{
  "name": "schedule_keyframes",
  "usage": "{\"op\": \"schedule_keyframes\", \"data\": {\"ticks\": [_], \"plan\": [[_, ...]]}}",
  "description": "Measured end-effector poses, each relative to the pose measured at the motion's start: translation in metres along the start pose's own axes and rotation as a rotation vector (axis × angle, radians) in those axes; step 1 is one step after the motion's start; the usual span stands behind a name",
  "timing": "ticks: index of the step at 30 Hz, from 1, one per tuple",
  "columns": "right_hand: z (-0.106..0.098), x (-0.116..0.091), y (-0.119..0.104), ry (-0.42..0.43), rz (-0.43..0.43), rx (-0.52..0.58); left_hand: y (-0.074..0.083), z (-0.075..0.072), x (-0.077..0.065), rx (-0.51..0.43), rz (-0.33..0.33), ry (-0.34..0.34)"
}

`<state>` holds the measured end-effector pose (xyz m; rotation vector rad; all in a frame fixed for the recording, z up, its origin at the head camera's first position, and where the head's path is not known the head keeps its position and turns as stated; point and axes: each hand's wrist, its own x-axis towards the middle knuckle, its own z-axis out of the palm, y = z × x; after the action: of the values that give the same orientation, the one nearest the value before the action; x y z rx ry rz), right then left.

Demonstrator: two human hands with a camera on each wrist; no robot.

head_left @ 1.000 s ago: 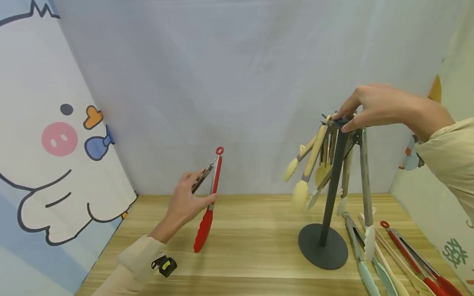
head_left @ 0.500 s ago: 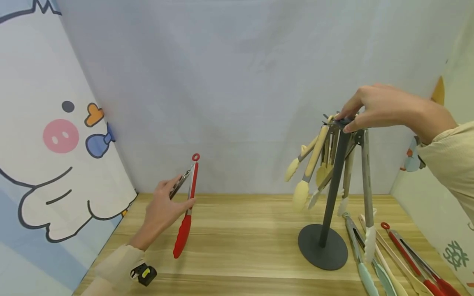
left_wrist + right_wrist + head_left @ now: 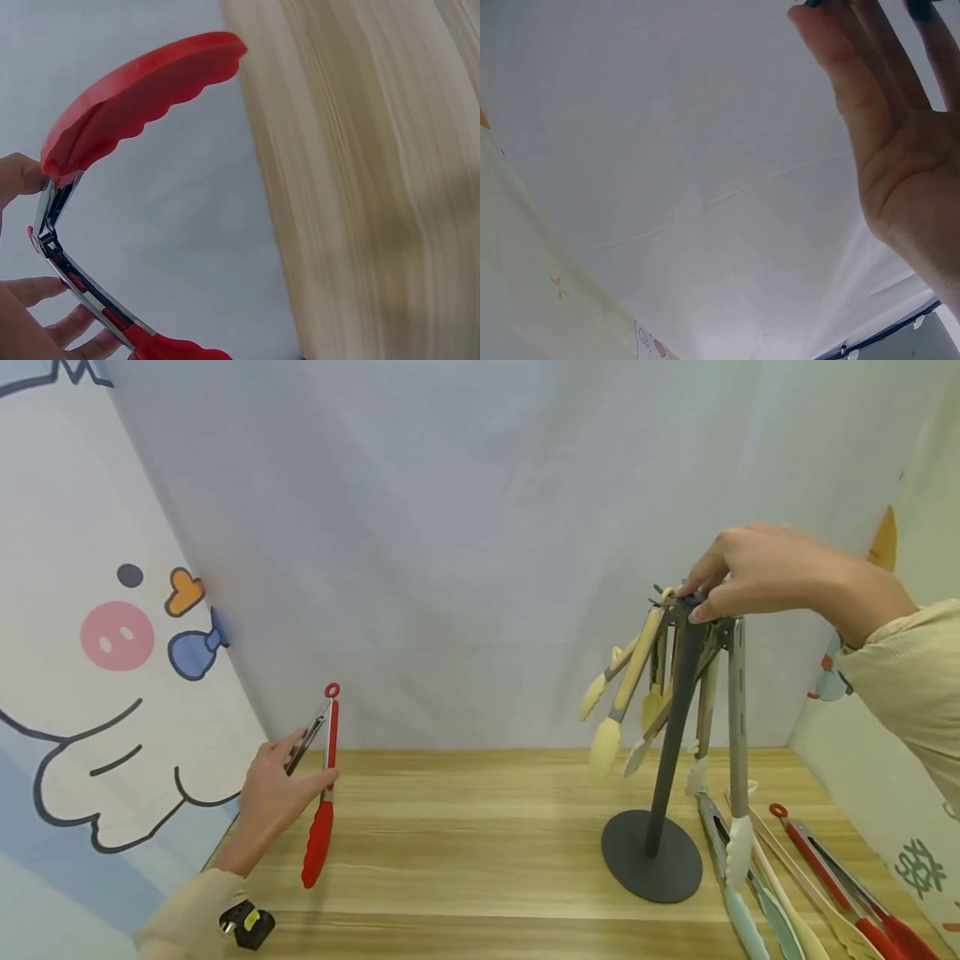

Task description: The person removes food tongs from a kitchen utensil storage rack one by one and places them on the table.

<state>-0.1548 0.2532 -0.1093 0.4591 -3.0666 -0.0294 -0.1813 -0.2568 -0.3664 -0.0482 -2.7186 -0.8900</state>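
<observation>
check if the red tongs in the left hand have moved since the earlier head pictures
Yes, to the left: the red tongs in the left hand are now farther from the dark stand.

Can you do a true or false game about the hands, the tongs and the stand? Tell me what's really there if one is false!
1. The left hand is holding red tongs. True.
2. Those tongs are squeezed closed. False: their two arms are spread apart.
3. Yellow tongs hang from the stand. True.
4. The right hand lies flat on the table. False: it is up high, holding the top of the stand.
5. A second pair of red tongs lies on the table, on the right. True.
6. The stand has a square pink base. False: its base is round and dark grey.
</observation>
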Motion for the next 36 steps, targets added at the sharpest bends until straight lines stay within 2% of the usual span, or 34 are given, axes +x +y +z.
{"op": "schedule_keyframes", "data": {"ticks": [7,11,15,20,28,36], "plan": [[0.000,-0.002,-0.004,-0.004,0.034,-0.001,-0.021,-0.002,0.002,0.059,-0.020,0.002],[0.000,-0.003,-0.005,-0.001,0.049,-0.012,-0.031,-0.002,0.001,0.066,-0.031,0.021],[-0.001,-0.004,-0.008,-0.005,0.066,-0.025,-0.043,-0.001,0.000,0.060,-0.070,0.027],[-0.001,-0.006,-0.010,-0.002,0.083,-0.027,-0.060,0.000,0.000,0.075,-0.116,0.003],[0.000,-0.008,-0.010,0.013,0.080,-0.027,-0.079,-0.003,0.000,0.108,-0.152,-0.019],[0.002,-0.003,-0.017,0.009,0.049,-0.027,-0.104,-0.009,-0.009,0.142,-0.260,-0.049]]}}
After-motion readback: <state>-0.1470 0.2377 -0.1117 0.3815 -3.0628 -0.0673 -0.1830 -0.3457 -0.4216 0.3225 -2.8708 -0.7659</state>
